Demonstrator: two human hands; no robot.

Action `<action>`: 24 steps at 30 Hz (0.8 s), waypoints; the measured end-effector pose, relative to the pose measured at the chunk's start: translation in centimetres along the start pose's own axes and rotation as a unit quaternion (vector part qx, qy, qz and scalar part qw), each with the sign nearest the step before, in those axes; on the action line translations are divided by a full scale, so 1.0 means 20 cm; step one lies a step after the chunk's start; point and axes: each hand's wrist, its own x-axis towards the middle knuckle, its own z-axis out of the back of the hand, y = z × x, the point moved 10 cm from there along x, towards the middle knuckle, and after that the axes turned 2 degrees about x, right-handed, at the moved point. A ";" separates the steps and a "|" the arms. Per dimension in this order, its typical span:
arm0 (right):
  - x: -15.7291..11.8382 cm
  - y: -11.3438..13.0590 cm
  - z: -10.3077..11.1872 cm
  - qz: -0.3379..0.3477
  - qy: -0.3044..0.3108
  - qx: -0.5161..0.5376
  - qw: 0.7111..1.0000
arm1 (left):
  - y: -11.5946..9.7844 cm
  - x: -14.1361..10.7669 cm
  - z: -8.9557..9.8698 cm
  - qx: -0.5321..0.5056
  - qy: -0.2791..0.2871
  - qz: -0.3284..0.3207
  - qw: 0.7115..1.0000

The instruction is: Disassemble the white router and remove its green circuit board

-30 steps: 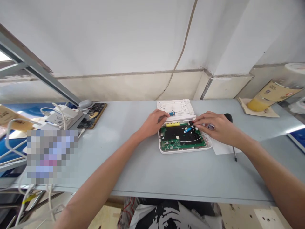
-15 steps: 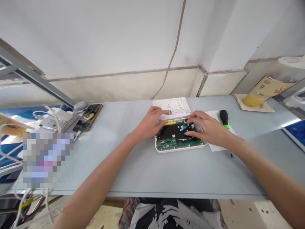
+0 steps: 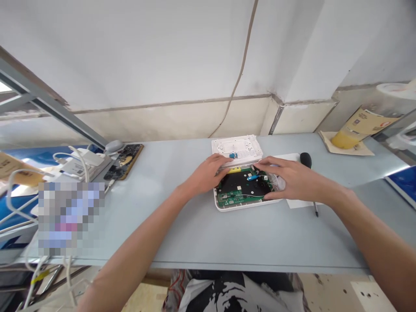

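Observation:
An opened router (image 3: 240, 189), a white casing with a green circuit board and a black plate, lies flat on the table. Yellow ports line its far side, and a blue fibre connector (image 3: 252, 177) sits on the board with a thin white cable. My left hand (image 3: 208, 174) grips the casing's far left corner, thumb and fingers bent around the edge. Spread across the right end, my right hand (image 3: 292, 178) spans the casing with fingers at the far edge and thumb at the near edge. Behind it lies the white cover (image 3: 238, 147), with a blue piece on it.
To the right, a screwdriver (image 3: 305, 160) rests by a white sheet (image 3: 294, 203). A bottle of yellow drink (image 3: 354, 125) stands at the back right on brown paper. On the left are a phone (image 3: 125, 161), white adapters (image 3: 81, 162) and cables. The wall borders the table's back.
My right hand has shifted from over the board's cable outward to the casing's right end, its thumb now at the near edge. My left hand stays at the left corner.

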 end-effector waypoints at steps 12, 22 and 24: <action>-0.03 0.11 0.01 0.071 -0.049 -0.079 0.993 | -0.01 -0.02 0.00 -0.024 0.010 0.013 1.000; 0.05 0.02 0.04 -0.036 -0.143 0.034 0.989 | -0.02 0.02 -0.02 0.011 -0.039 -0.014 0.999; 0.06 0.00 0.03 -0.082 -0.181 0.067 0.978 | -0.03 0.03 -0.02 0.007 -0.051 -0.018 0.998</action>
